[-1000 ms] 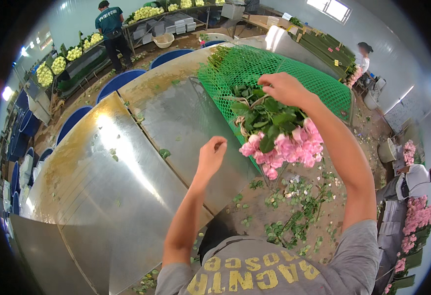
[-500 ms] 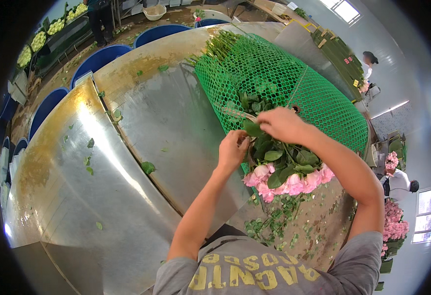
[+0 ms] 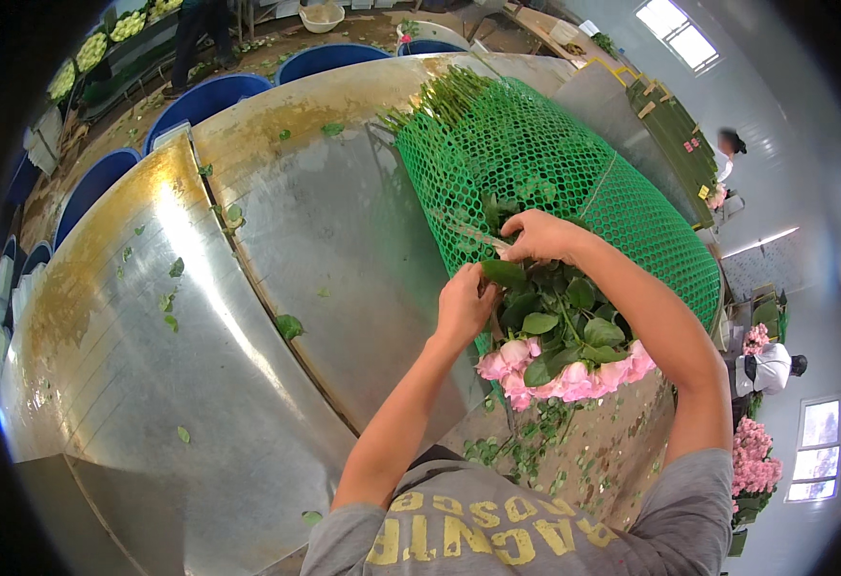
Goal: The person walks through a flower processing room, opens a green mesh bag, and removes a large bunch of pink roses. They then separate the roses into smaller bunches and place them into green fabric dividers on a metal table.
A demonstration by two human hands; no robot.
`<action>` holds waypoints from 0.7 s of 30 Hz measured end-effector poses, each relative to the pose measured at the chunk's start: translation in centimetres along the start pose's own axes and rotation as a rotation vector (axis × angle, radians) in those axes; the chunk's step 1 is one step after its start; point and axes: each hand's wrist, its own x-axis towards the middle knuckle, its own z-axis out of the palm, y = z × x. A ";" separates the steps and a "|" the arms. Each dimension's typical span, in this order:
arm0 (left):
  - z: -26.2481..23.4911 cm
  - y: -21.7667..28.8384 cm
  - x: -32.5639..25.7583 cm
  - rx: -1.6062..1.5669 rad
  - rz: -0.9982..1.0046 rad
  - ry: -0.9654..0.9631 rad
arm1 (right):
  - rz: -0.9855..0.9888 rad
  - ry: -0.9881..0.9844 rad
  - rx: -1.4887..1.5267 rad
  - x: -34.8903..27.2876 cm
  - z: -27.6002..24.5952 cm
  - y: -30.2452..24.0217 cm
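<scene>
A bunch of pink roses (image 3: 566, 376) hangs over the table's near edge, leaves below the stems and blooms toward me. Green plastic mesh (image 3: 545, 154) lies around the stems, whose cut ends (image 3: 449, 96) stick out at its far end. My right hand (image 3: 547, 238) is closed in a pinch over the near part of the mesh, on a thin pale strip (image 3: 497, 246). Just left of the leaves, my left hand (image 3: 466, 305) has its fingers curled together beside a large green leaf (image 3: 504, 273); what they hold, if anything, is hidden.
The metal table (image 3: 334, 211) carries scattered leaves and a raised seam (image 3: 267, 307). Blue tubs (image 3: 204, 101) stand along its far side. Fallen leaves (image 3: 536, 432) litter the floor near me. At the right are another person (image 3: 774, 370) and more pink roses (image 3: 755, 456).
My right hand has shifted slightly left and drawn closer to my left hand at the strip. The bunch stays in nearly the same place; the whole view has tilted a little.
</scene>
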 end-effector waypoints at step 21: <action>1.0 2.9 2.7 -0.621 -0.042 0.012 | -0.290 0.167 0.230 -4.9 -0.9 -0.4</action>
